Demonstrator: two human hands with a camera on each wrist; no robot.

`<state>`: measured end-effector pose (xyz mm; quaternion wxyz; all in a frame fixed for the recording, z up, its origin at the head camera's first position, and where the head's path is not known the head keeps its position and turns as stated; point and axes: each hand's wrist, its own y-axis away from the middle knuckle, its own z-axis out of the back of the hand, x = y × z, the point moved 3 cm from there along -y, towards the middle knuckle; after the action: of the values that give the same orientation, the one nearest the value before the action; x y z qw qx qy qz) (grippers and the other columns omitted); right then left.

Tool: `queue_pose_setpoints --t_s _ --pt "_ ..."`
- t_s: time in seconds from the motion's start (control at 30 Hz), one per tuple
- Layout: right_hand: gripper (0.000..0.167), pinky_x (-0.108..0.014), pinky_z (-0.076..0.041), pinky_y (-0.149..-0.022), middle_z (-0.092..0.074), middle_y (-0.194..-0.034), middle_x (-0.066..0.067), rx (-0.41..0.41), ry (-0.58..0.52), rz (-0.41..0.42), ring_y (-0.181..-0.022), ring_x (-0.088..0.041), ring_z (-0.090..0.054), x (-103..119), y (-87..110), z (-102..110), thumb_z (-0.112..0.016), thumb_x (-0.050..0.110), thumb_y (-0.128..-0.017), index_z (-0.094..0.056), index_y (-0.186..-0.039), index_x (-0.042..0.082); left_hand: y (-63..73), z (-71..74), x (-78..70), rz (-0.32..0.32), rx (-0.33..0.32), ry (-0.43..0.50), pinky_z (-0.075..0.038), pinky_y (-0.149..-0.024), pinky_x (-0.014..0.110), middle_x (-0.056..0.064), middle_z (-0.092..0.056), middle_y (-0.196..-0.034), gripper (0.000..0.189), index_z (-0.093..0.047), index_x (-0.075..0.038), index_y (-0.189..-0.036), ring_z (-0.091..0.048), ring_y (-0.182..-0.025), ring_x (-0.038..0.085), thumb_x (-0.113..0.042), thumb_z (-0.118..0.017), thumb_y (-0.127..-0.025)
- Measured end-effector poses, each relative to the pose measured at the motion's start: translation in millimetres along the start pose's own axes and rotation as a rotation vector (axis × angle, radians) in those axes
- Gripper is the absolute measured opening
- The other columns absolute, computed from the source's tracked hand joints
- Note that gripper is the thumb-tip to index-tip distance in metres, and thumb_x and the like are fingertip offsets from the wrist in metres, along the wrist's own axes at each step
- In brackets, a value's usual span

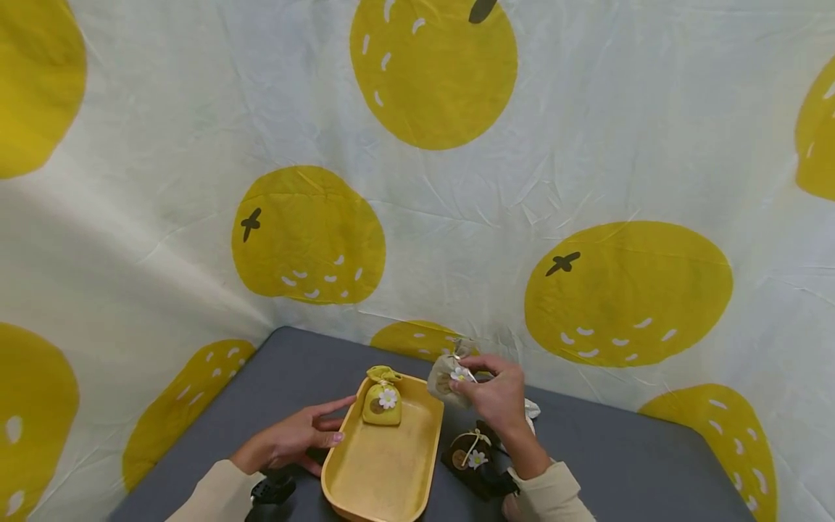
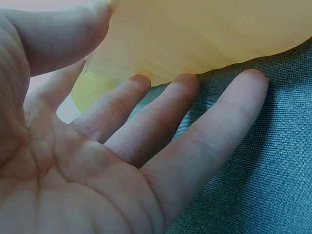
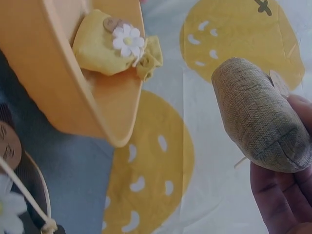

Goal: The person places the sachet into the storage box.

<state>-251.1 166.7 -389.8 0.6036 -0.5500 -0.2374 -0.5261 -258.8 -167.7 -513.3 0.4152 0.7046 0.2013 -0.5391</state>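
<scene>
My right hand pinches a small grey-beige cloth drawstring pouch with a white flower on it, raised beside the far right corner of a yellow tray. Seen from the right wrist, the pouch hangs with its plump base toward the camera. My left hand rests against the tray's left side, thumb near the rim; in the left wrist view its straight fingers touch the outer wall. Inside the tray, at the far left corner, sits a yellow pouch with a white flower and a round brown tag.
A dark brown pouch with a white flower lies right of the tray, under my right forearm. Behind that wrist shows a piece of whitish cloth. The grey table meets a white curtain printed with yellow fruit.
</scene>
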Motion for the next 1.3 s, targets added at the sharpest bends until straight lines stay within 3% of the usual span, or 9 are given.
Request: queue_pose_setpoints --t_s 0.37,0.57,0.77,0.97,1.13,1.3 --pt "0.031 -0.023 -0.056 -0.064 -0.077 -0.092 -0.016 0.015 -0.028 0.006 -0.076 -0.011 -0.068 -5 3.6 -20 -0.09 -0.009 -0.064 -0.083 -0.089 0.007 -1.4 1.9 2.4 0.006 0.005 0.001 -0.061 -0.083 0.06 0.023 -0.04 -0.165 0.083 -0.019 -0.022 -0.169 -0.066 -0.129 0.036 -0.019 -0.069 -0.102" --pt "0.031 -0.022 -0.056 -0.064 -0.077 -0.087 -0.012 0.016 -0.011 0.016 -0.075 -0.007 -0.067 -8 5.2 -27 -0.091 -0.009 -0.063 -0.083 -0.087 0.009 -0.4 2.1 2.4 0.0 0.008 0.004 -0.061 -0.082 0.061 0.022 -0.04 -0.165 0.083 -0.02 -0.022 -0.169 -0.066 -0.129 0.036 -0.018 -0.068 -0.102" --pt "0.029 -0.022 -0.055 -0.064 -0.077 -0.082 -0.008 -0.023 0.025 0.08 -0.072 -0.004 -0.065 -13 6.4 -33 -0.092 -0.005 -0.063 -0.083 -0.084 0.011 -1.7 3.2 2.6 0.001 0.006 -0.001 -0.061 -0.081 0.061 0.022 -0.04 -0.165 0.082 -0.021 -0.022 -0.169 -0.065 -0.13 0.037 -0.017 -0.068 -0.102" --pt "0.029 -0.022 -0.056 -0.064 -0.077 -0.082 -0.009 -0.062 0.046 0.132 -0.072 -0.009 -0.066 -21 9.1 -39 -0.093 -0.005 -0.062 -0.082 -0.084 0.01 -1.3 2.9 2.3 0.001 0.003 -0.003 -0.061 -0.082 0.061 0.022 -0.04 -0.165 0.081 -0.021 -0.022 -0.169 -0.065 -0.13 0.037 -0.017 -0.067 -0.103" --pt "0.029 -0.023 -0.056 -0.064 -0.077 -0.085 -0.006 -0.055 0.071 0.121 -0.073 -0.018 -0.067 -26 11.3 -44 -0.092 -0.004 -0.063 -0.082 -0.084 0.013 -0.3 2.0 1.0 0.003 0.001 -0.002 -0.061 -0.082 0.061 0.022 -0.04 -0.165 0.08 -0.021 -0.022 -0.169 -0.065 -0.13 0.038 -0.017 -0.067 -0.103" --pt "0.029 -0.023 -0.055 -0.062 -0.077 -0.084 -0.005 -0.024 0.059 0.099 -0.07 -0.014 -0.066 -31 12.7 -49 -0.091 -0.005 -0.065 -0.081 -0.085 0.013 -0.6 1.6 1.5 0.005 0.001 0.001 -0.061 -0.082 0.061 0.022 -0.039 -0.165 0.081 -0.021 -0.022 -0.169 -0.064 -0.131 0.039 -0.017 -0.067 -0.103"
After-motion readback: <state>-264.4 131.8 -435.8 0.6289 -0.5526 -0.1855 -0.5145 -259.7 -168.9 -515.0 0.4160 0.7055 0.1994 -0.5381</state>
